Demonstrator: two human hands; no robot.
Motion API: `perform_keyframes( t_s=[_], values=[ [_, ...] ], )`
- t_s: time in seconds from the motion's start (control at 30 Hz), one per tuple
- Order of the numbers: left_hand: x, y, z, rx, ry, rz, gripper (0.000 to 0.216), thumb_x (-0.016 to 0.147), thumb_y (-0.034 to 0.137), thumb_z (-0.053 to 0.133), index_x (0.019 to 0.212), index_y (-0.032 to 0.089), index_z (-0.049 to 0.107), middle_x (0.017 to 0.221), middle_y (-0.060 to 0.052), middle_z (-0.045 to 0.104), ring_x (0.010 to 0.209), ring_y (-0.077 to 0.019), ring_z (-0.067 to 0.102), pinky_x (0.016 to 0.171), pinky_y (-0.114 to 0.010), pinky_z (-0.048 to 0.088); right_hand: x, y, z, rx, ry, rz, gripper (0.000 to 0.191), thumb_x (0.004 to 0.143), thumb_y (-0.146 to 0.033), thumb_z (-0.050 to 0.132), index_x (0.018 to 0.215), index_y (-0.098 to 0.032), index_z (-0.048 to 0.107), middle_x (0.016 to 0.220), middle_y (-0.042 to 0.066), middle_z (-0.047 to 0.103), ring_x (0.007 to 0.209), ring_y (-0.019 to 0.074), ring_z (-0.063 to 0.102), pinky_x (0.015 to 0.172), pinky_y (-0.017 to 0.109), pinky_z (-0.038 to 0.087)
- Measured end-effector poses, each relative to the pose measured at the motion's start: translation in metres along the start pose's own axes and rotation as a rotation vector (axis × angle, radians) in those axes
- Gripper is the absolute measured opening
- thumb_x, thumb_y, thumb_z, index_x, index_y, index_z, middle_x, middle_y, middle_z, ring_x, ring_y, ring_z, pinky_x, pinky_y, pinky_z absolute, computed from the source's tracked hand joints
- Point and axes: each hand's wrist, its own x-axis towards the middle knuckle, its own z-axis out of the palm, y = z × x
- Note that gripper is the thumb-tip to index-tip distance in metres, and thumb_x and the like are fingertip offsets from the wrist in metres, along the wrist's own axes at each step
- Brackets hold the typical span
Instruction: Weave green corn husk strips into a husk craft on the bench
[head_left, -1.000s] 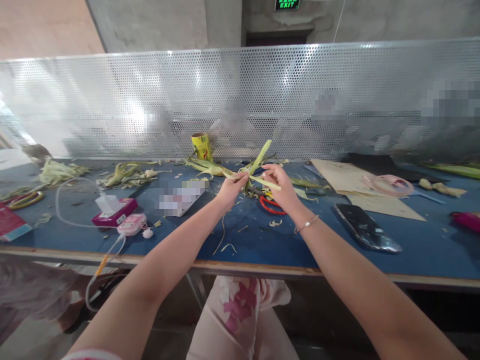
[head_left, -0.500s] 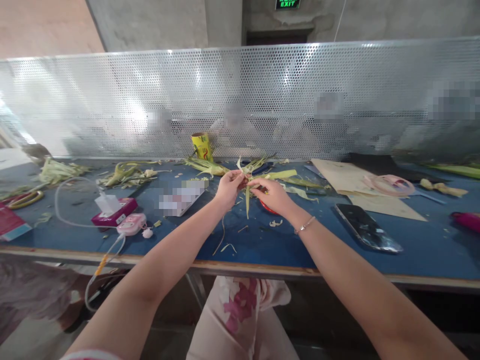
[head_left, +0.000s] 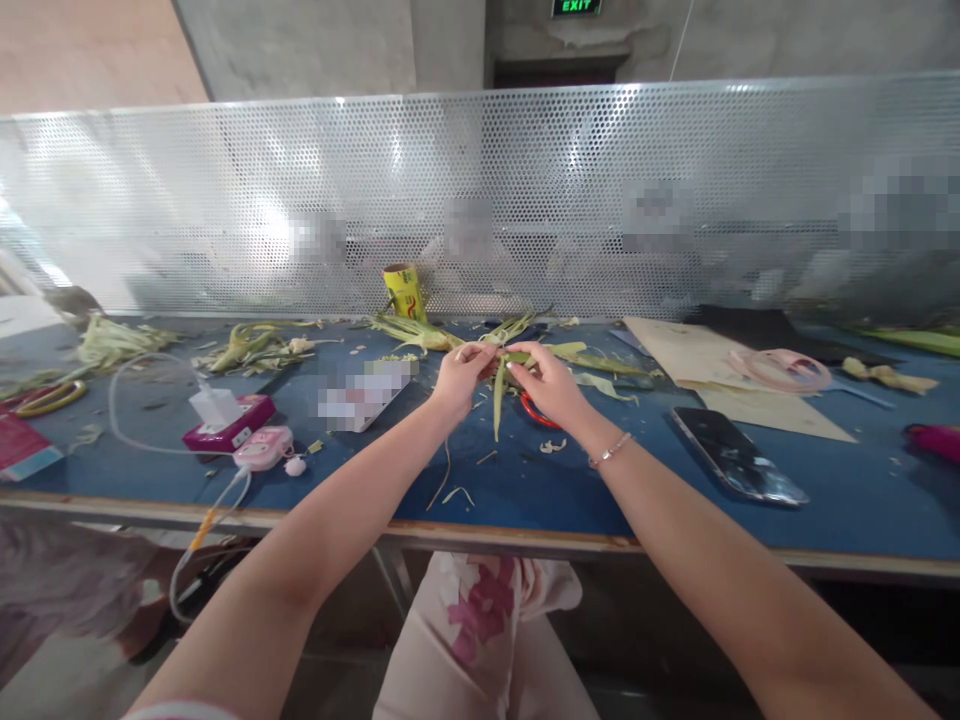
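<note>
My left hand [head_left: 463,380] and my right hand [head_left: 550,382] meet over the middle of the blue table, fingertips pinched close together. Between them is a green corn husk strip [head_left: 499,402], its narrow end hanging down toward the tabletop. Both hands are closed on the husk; the exact grip point is partly hidden by the fingers. A red curved thing [head_left: 537,412], perhaps a scissor handle, lies partly under my right hand. Behind the hands, more corn husks [head_left: 420,332] lie spread out, and a pale husk piece [head_left: 604,386] rests to the right.
A perforated metal screen [head_left: 525,200] runs along the table's back, with people behind it. Left are a yellow can [head_left: 404,292], a blurred white box [head_left: 367,396], a purple power strip [head_left: 232,425] and a pink case [head_left: 263,448]. A phone [head_left: 739,455] and brown paper [head_left: 679,355] lie right.
My right hand has shifted slightly up and left, its fingers now nearer my left fingertips. The pale strip end above the fingers no longer shows, and more of the red curved thing is visible.
</note>
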Motion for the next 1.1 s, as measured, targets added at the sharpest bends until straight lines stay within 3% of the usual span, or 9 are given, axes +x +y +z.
perform_keyframes(
  t_s=[0.3, 0.53, 0.73, 0.97, 1.1],
  values=[
    [-0.003, 0.004, 0.004, 0.064, 0.041, 0.056, 0.027, 0.058, 0.033, 0.079, 0.070, 0.015, 0.063, 0.073, -0.002, 0.068, 0.062, -0.0086, 0.058, 0.067, -0.025, 0.048, 0.001, 0.003, 0.000, -0.124, 0.038, 0.060, 0.017, 0.082, -0.037, 0.051, 0.082, -0.023, 0.059, 0.064, 0.001, 0.061, 0.057, 0.0192, 0.058, 0.059, 0.033, 0.045],
    [-0.002, 0.001, 0.005, 0.131, 0.045, 0.063, 0.016, 0.069, 0.027, 0.071, 0.070, 0.015, 0.059, 0.073, -0.003, 0.069, 0.066, -0.0115, 0.060, 0.073, -0.029, 0.049, 0.001, 0.011, 0.003, 0.065, 0.004, 0.071, 0.021, 0.083, -0.043, 0.051, 0.080, -0.024, 0.059, 0.062, -0.001, 0.059, 0.057, 0.0174, 0.055, 0.059, 0.031, 0.044],
    [-0.001, -0.003, 0.006, 0.130, 0.025, 0.069, 0.016, 0.072, 0.025, 0.068, 0.070, 0.015, 0.056, 0.070, -0.002, 0.067, 0.067, -0.0133, 0.062, 0.079, -0.034, 0.049, 0.003, 0.014, 0.004, 0.043, -0.013, 0.052, 0.018, 0.084, -0.040, 0.049, 0.084, -0.025, 0.059, 0.061, -0.002, 0.055, 0.055, 0.0155, 0.051, 0.057, 0.030, 0.042],
    [0.002, -0.003, 0.005, 0.239, 0.025, 0.073, 0.009, 0.077, 0.021, 0.062, 0.074, 0.015, 0.055, 0.069, -0.002, 0.066, 0.068, -0.0142, 0.064, 0.078, -0.035, 0.051, 0.002, 0.009, 0.005, -0.010, 0.057, 0.120, 0.015, 0.083, -0.038, 0.051, 0.089, -0.025, 0.054, 0.064, -0.002, 0.054, 0.056, 0.0167, 0.052, 0.058, 0.032, 0.041],
    [0.001, -0.002, 0.006, 0.310, 0.054, 0.107, 0.010, 0.077, 0.019, 0.061, 0.072, 0.016, 0.054, 0.066, 0.000, 0.063, 0.064, -0.0124, 0.061, 0.075, -0.033, 0.051, 0.003, 0.010, 0.004, 0.030, 0.109, 0.150, 0.024, 0.079, -0.036, 0.057, 0.100, -0.025, 0.050, 0.063, -0.004, 0.051, 0.056, 0.0166, 0.052, 0.058, 0.033, 0.042]
  ],
)
